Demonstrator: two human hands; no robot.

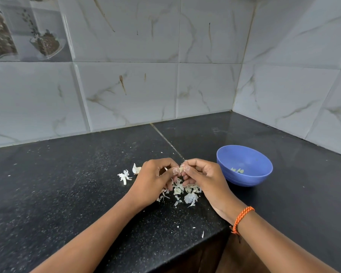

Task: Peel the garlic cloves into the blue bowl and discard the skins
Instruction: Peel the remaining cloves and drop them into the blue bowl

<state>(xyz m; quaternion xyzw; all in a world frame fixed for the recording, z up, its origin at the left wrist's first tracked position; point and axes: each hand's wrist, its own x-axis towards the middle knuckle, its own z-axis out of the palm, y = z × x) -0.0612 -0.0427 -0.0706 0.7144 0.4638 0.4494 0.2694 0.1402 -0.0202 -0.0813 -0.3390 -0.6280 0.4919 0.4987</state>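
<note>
Left hand: the left hand, fingers curled, pinches one end of the garlic clove above the countertop's front part.
Right hand: the right hand, fingers curled, pinches the other end, thumbnail at the skin.
Blue bowl: the blue bowl stands just right of the hands, well inside the counter's back right corner, with a few pale peeled pieces in it.
Skins: loose skins lie under the hands, near the front edge.
Technique: probably best to split the skin at the tip and strip lengthwise, steadying the clove without crushing it.
</note>
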